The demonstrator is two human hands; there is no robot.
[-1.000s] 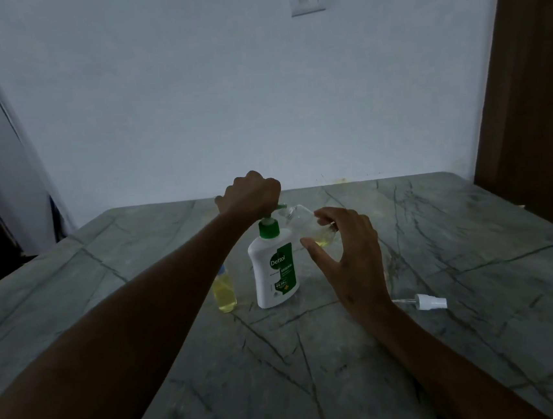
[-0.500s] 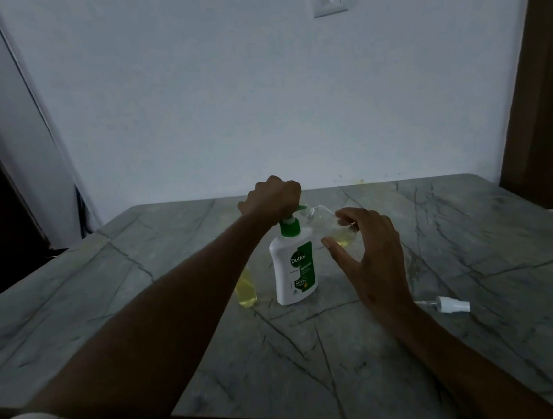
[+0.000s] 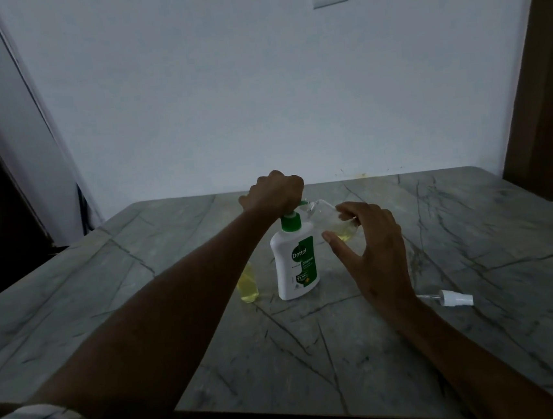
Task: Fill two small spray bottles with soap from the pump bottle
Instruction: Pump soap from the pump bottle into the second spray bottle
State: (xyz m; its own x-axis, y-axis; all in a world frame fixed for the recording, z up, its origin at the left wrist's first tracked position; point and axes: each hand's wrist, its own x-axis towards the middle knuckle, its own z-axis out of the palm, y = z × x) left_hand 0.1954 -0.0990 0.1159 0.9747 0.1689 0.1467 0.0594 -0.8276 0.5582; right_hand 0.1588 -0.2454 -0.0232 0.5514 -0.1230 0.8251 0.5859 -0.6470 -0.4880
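A white pump bottle (image 3: 294,265) with a green label and green collar stands mid-table. My left hand (image 3: 275,192) is curled over its pump head and presses down on it. My right hand (image 3: 371,247) holds a small clear spray bottle (image 3: 331,219), tilted, its open mouth at the pump's spout; a little yellow soap sits in its low end. A second small bottle (image 3: 248,284), full of yellow soap, stands left of the pump bottle, partly hidden by my left forearm. A white spray cap (image 3: 452,298) with its tube lies on the table to the right.
The grey veined stone table (image 3: 316,357) runs to a white wall behind. A dark wooden panel (image 3: 545,99) stands at the right, a dark opening at the left. The near table edge lies just below my forearms.
The camera view has shifted, so everything sits further right in the frame. Both hands keep the same hold on the pump head and the tilted bottle.
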